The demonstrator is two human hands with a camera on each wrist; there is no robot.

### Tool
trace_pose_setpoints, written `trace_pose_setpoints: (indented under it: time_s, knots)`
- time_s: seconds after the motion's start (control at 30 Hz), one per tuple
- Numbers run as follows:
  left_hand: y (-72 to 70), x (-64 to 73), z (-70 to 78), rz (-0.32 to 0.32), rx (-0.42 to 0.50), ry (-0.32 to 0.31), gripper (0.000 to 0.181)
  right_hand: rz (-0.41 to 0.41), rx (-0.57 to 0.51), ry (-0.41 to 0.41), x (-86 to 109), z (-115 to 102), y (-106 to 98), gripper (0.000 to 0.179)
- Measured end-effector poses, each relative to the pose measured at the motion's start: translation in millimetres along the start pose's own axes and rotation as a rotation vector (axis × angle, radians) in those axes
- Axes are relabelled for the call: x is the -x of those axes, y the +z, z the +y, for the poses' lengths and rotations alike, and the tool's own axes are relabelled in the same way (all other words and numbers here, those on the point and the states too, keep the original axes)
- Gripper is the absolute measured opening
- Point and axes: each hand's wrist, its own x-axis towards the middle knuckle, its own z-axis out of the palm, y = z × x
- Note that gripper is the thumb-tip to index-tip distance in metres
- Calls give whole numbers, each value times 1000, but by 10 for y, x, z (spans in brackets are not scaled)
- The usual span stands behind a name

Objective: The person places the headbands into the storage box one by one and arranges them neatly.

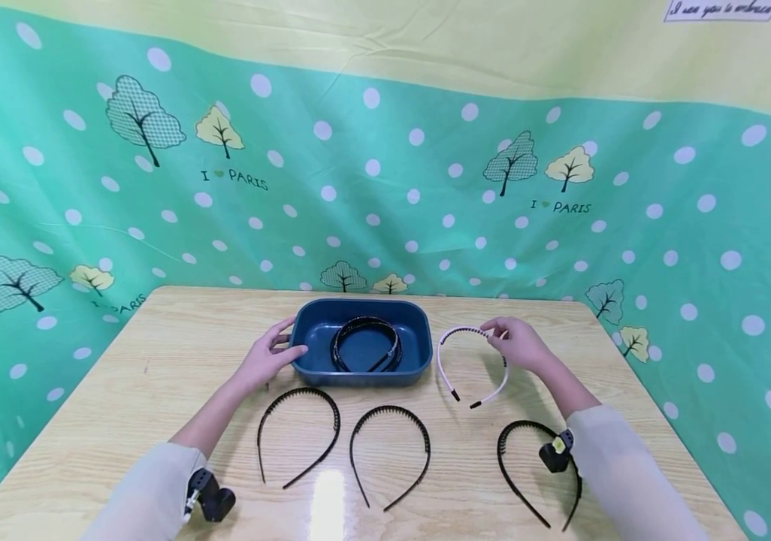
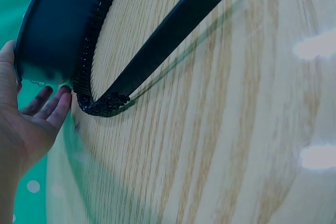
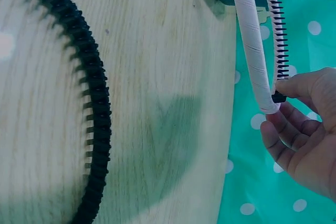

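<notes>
My left hand [image 1: 270, 355] holds the left end of a dark blue plastic bin [image 1: 358, 379], its thumb over the rim and its fingers along the outside. Inside the bin lie black headbands [image 1: 367, 321], overlapping so that I cannot tell how many. To the right of the bin, my right hand [image 1: 519, 344] pinches a white headband [image 1: 441, 359] near the top of its curve. Dark comb teeth line that headband's inner side in the right wrist view, and its black-tipped ends point toward me.
Three black headbands lie on the wooden table [image 1: 122, 421]: one at front left [image 1: 338, 421], one at front centre [image 1: 428, 443], and one at front right [image 1: 502, 462], partly behind the right wrist camera. A green dotted curtain [image 1: 372, 195] hangs behind the table.
</notes>
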Motion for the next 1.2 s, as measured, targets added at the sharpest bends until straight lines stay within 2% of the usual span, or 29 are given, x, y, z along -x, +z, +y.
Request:
trace_pose_setpoints:
  time_s: [1.2]
  knots:
    - [-3,-8,-18,7,-12,0,72,13,7,8,-134,-123,-101,26]
